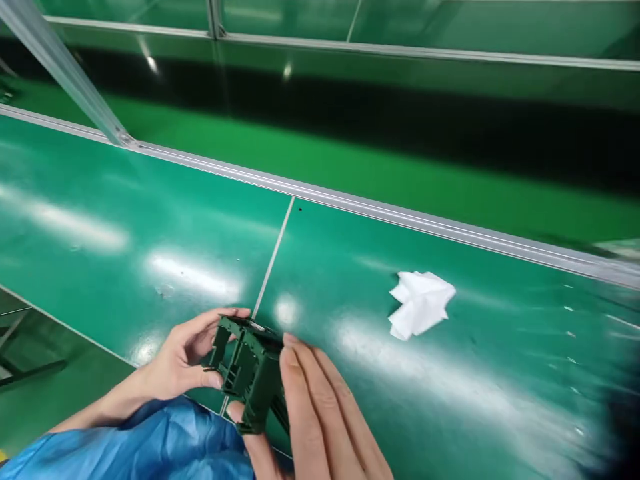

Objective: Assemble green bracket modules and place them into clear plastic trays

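A dark green, box-like plastic frame (253, 370) with open sides, slots and small tabs is held up between my two hands, near the front edge of the bench. My left hand (183, 357) grips its left side, thumb below and fingers behind the upper edge. On the other side, my right hand (315, 407) has its long fingers laid along the right face, while its thumb reaches under the lower front edge. The far side of the frame is hidden from me.
A crumpled white cloth or tissue (423, 303) lies on the green bench top (340, 267), right of my hands. A metal rail (260, 179) runs along the back edge, and a slanting metal post (75, 80) rises from it at left. A blue sleeve or garment (170, 443) shows below.
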Demonstrator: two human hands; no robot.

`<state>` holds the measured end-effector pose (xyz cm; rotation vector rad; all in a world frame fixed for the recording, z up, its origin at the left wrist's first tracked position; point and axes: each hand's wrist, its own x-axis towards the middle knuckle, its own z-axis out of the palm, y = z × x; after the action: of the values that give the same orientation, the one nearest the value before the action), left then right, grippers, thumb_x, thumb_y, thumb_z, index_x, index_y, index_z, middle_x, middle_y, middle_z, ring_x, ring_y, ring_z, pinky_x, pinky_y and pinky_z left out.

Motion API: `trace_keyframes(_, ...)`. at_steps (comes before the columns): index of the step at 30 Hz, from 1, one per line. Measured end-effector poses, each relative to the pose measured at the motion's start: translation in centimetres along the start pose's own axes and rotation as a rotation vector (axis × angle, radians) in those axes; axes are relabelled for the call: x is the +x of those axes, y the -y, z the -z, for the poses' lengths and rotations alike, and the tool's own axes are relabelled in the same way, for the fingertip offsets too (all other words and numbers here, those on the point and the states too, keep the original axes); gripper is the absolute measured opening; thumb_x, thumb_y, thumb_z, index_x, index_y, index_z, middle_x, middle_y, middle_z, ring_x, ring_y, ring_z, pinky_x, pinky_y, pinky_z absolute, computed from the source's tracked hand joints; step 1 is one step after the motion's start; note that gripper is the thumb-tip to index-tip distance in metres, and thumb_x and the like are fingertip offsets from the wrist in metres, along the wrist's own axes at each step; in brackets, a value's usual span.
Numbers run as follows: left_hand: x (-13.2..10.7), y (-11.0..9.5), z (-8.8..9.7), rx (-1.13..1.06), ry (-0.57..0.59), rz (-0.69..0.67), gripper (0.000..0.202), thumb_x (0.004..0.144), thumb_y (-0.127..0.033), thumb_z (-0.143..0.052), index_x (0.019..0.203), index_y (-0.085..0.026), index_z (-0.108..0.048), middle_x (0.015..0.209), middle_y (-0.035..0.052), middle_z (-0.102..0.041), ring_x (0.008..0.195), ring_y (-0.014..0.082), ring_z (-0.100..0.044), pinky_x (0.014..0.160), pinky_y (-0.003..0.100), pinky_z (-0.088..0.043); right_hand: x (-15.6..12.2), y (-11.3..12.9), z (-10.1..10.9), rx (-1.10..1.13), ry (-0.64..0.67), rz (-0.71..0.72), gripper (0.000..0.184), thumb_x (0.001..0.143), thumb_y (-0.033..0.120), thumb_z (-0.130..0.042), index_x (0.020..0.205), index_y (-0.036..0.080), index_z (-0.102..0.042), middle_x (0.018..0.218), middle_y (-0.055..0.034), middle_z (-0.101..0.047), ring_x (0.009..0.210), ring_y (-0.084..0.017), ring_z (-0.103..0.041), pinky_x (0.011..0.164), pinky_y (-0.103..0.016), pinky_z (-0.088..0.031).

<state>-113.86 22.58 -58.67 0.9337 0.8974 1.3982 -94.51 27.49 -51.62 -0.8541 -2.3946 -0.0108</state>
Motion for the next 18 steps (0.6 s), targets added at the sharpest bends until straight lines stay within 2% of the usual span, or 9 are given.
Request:
trace_keyframes(4, -0.32, -0.07, -0.06, 0.036, -0.003, 0.031, 0.061, 0.077, -0.022, -0.078, 0.133, -0.024, -0.054, 0.136, 0.0164, -0.054, 0.121, 0.0281, -0.057, 0.1, 0.035, -0.049, -0.56, -0.04, 0.22, 0.02, 0.098, -0.008, 0.055, 0.086, 0.026, -0.058, 0.133, -0.001, -0.046, 0.119, -0.0209, -0.064, 0.112, -0.034, -0.061, 0.081, -0.042, -0.061)
trace_keyframes(11, -0.51, 0.24, -0.23, 0.073, -0.031, 0.012, 0.061, 0.078, -0.025, -0.077, 0.134, -0.022, -0.053, 0.135, 0.0189, -0.055, 0.12, 0.0299, -0.058, 0.099, 0.038, -0.051, -0.93, -0.21, 0.05, 0.083, 0.102, -0.016, 0.061, 0.086, 0.023, -0.056, 0.139, -0.002, -0.039, 0.124, -0.0215, -0.06, 0.118, -0.035, -0.055, 0.085, -0.044, -0.06)
trace_keyframes(18, -0.56, 0.24, -0.12, 0.074, -0.022, 0.014, 0.06, 0.079, -0.023, -0.076, 0.134, -0.024, -0.053, 0.136, 0.0159, -0.055, 0.121, 0.027, -0.057, 0.1, 0.032, -0.05, -0.99, 0.06, -0.28, 0.099, 0.104, -0.039, 0.062, 0.084, 0.021, -0.059, 0.138, -0.002, -0.039, 0.125, -0.0223, -0.059, 0.12, -0.035, -0.054, 0.087, -0.044, -0.06)
